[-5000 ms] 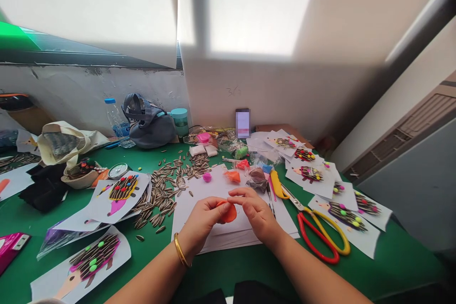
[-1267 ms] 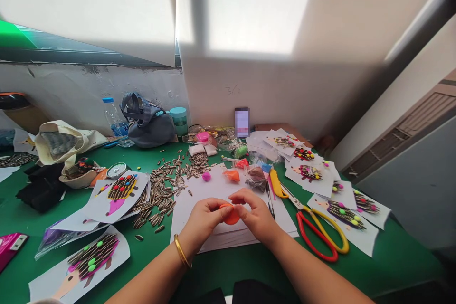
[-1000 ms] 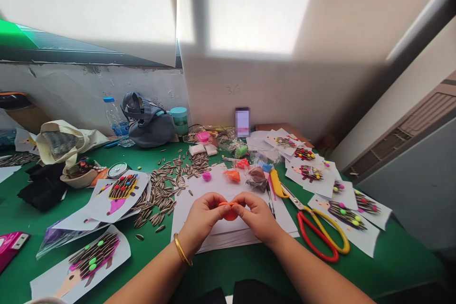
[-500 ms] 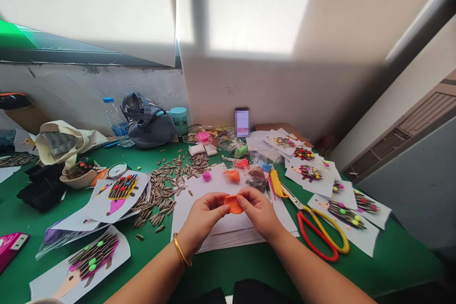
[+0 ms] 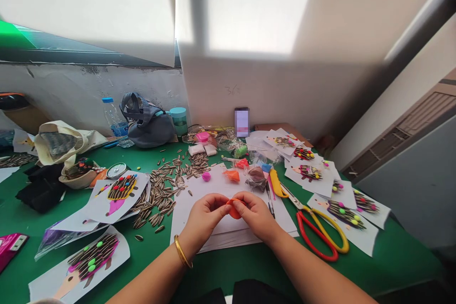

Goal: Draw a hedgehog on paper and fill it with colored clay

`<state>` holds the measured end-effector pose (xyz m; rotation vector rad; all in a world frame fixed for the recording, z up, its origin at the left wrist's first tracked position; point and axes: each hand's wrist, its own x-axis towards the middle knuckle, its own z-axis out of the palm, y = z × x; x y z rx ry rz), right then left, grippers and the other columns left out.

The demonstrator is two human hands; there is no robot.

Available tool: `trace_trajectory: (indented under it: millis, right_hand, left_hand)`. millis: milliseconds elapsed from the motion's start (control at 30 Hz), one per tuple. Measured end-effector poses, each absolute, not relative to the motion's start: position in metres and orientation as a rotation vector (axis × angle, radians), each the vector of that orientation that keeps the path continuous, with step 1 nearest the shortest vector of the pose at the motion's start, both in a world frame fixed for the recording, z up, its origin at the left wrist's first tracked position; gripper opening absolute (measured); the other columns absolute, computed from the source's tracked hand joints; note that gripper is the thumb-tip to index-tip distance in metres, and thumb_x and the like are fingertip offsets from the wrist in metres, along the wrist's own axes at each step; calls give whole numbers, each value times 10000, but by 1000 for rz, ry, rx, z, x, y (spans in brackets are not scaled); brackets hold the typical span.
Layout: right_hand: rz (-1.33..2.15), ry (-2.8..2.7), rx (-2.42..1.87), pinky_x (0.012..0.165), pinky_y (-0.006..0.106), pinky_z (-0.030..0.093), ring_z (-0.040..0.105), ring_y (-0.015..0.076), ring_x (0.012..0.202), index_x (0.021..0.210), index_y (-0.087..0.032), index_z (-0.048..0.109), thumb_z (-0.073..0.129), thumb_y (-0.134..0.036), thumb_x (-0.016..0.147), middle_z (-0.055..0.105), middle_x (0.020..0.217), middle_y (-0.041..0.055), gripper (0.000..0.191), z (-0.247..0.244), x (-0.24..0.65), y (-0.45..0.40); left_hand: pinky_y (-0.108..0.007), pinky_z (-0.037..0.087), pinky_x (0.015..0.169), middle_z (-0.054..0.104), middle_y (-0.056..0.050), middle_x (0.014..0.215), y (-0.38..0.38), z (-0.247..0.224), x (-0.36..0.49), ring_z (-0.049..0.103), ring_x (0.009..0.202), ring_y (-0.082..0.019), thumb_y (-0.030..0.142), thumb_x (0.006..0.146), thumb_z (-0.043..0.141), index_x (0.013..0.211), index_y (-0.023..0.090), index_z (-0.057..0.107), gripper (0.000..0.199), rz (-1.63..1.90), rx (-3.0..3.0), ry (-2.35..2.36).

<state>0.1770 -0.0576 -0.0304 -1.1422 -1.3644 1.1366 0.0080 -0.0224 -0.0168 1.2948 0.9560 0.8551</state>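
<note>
A flattened piece of orange modelling clay [image 5: 235,210] is pinched between my two hands, over a stack of white paper [image 5: 228,237]. My left hand [image 5: 206,213] closes its thumb and fingers on the clay's left side. On the other side my right hand [image 5: 259,213] grips it the same way, thumb in front. Beyond them on the paper lie a magenta clay ball [image 5: 206,176], a bagged orange lump [image 5: 232,175] and a bagged brown lump [image 5: 256,178]. Fingers cover part of the clay.
Scissors [image 5: 320,228] with red and yellow handles lie at right, beside a yellow cutter [image 5: 278,183]. Sunflower seeds [image 5: 160,194] are scattered at left. Hedgehog pictures [image 5: 94,259] lie on both sides. A phone [image 5: 242,122] leans on the wall near a blue-grey bag [image 5: 149,126].
My hands have drawn closer together, and the orange clay between them looks narrower and more covered by the fingers. The things on the table have stayed in place.
</note>
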Motion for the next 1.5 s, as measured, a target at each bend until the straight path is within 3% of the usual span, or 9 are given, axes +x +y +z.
trace_trajectory:
  millis: [400, 567, 800, 1000, 1100, 1200, 1367, 1500]
  right_hand:
    - [966, -1505, -1242, 686, 261, 447, 565, 154, 740, 809, -183, 654, 576, -372, 880, 646, 777, 19, 217, -29, 175, -58]
    - [999, -1479, -1223, 678, 263, 460, 576, 154, 728, 845, -180, 654, 578, -354, 879, 653, 771, 17, 193, -30, 175, -58]
    - [976, -1504, -1244, 696, 265, 459, 589, 162, 757, 840, -192, 663, 587, -327, 868, 658, 794, 19, 157, -27, 174, -59]
    - [1003, -1445, -1242, 676, 269, 468, 590, 159, 728, 875, -186, 669, 579, -286, 854, 668, 794, 22, 137, -27, 175, -57]
    - [1014, -1467, -1231, 698, 281, 473, 597, 165, 750, 897, -186, 682, 570, -280, 853, 675, 811, 26, 153, -27, 176, -57]
    - [995, -1466, -1231, 732, 292, 475, 599, 173, 796, 933, -192, 670, 585, -291, 844, 676, 863, 30, 158, -29, 176, -57]
    - [936, -1415, -1264, 707, 287, 472, 580, 165, 765, 880, -198, 620, 566, -318, 864, 639, 825, 19, 133, -34, 178, -56]
    - [899, -1479, -1250, 721, 291, 464, 567, 163, 762, 873, -204, 624, 573, -310, 865, 635, 813, 17, 117, -33, 177, -57]
  left_hand:
    - [-313, 491, 765, 680, -48, 801, -23, -22, 7, 632, 786, -189, 446, 820, 657, 827, 173, 618, 276, 874, 1423, 973]
    - [-291, 485, 750, 664, -42, 869, -25, -22, 7, 612, 809, -181, 448, 764, 724, 901, 175, 634, 318, 878, 1431, 961]
    - [-309, 486, 762, 661, -37, 788, -24, -23, 7, 623, 773, -185, 428, 805, 679, 812, 171, 628, 262, 876, 1415, 949]
    - [-303, 490, 776, 651, -35, 915, -25, -23, 6, 616, 845, -180, 349, 828, 667, 1134, 245, 668, 323, 955, 1591, 911]
    - [-318, 483, 829, 670, -50, 916, -26, -21, 6, 623, 893, -194, 322, 861, 625, 987, 247, 746, 190, 962, 1741, 904]
    - [-328, 498, 818, 688, -60, 897, -24, -20, 5, 641, 873, -206, 344, 855, 626, 909, 214, 745, 184, 989, 1653, 965]
    - [-344, 514, 841, 712, -88, 1051, -24, -18, 6, 657, 936, -232, 423, 809, 673, 1077, 196, 691, 351, 932, 1408, 1021]
    - [-339, 528, 794, 737, -78, 862, -26, -15, 7, 672, 829, -225, 450, 784, 695, 898, 164, 714, 308, 850, 1391, 967]
